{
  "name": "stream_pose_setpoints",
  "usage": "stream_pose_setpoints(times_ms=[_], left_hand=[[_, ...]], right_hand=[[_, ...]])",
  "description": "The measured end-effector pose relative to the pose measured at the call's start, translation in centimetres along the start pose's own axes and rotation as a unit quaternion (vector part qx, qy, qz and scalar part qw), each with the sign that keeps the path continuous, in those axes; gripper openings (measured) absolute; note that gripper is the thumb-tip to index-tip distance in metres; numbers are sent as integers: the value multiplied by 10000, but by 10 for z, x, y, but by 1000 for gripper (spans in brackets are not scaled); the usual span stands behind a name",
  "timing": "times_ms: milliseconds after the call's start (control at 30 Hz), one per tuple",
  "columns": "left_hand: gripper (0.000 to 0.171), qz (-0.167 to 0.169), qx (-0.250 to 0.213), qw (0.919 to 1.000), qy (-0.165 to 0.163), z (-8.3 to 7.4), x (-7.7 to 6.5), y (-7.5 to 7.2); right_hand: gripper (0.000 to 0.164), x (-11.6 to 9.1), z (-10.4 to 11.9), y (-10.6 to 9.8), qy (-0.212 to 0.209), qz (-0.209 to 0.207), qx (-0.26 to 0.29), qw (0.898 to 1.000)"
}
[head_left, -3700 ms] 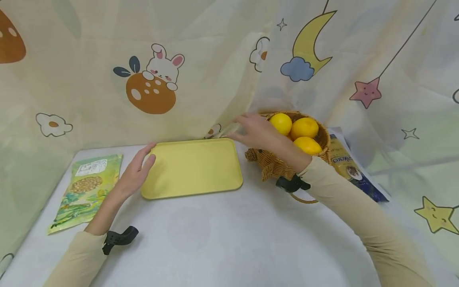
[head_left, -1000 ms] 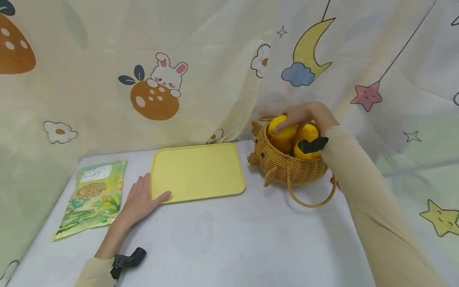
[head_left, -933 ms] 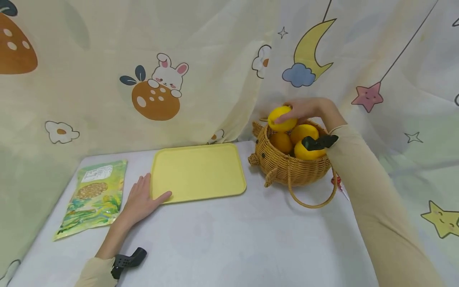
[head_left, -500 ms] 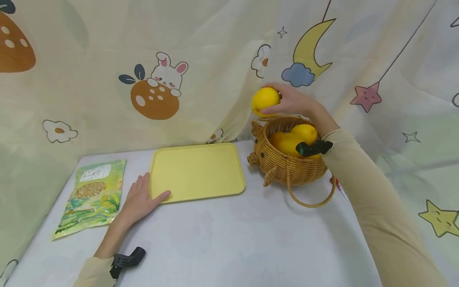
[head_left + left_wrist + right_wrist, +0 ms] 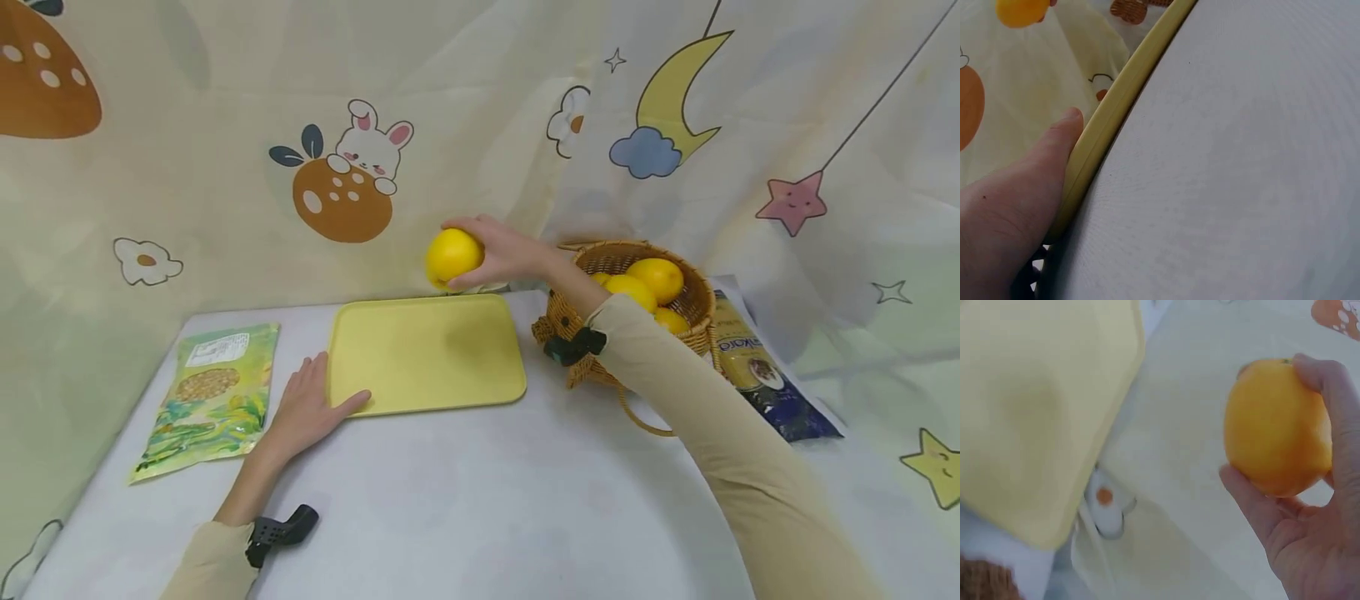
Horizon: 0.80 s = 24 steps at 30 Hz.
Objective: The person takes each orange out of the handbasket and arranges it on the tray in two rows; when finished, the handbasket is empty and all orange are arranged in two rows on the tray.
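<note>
Gripping yellow fruit [image 5: 453, 256] in right hand [image 5: 506, 249], aloft near tray [image 5: 450, 358]; best carried slowly, steadying tray with left hand [image 5: 306, 411] unclenched.

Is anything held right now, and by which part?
The right grip holds a fruit by opposite rounded sides. The left grip touches the tray at its near left corner without closing round it.

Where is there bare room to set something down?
Across the yellow tray, right of the left hand; on the white tabletop in front, between left sleeve and right sleeve. Crowded: the right, where that sleeve partly hides the wicker basket beside a blue-and-gold packet.
</note>
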<state>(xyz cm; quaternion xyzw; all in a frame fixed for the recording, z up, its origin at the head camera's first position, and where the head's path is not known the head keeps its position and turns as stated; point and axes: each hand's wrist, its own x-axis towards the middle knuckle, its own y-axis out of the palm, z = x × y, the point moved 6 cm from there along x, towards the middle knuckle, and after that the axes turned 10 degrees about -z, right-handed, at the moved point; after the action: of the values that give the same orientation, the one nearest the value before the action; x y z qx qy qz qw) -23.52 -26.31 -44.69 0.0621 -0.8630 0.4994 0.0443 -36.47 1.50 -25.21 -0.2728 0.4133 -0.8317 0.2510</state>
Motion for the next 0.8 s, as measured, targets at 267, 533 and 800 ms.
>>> stream_pose_setpoints(times_ms=[267, 533, 800], left_hand=[[117, 13, 39, 10000, -63, 3, 0, 2], [121, 136, 123, 9998, -77, -2, -2, 2], [124, 176, 225, 9995, -112, -3, -2, 1]], right_hand=[[77, 32, 15, 66, -560, 433, 206, 9973], [80, 62, 11, 130, -352, 502, 68, 9981], [78, 85, 6, 169, -12, 575, 98, 9983]])
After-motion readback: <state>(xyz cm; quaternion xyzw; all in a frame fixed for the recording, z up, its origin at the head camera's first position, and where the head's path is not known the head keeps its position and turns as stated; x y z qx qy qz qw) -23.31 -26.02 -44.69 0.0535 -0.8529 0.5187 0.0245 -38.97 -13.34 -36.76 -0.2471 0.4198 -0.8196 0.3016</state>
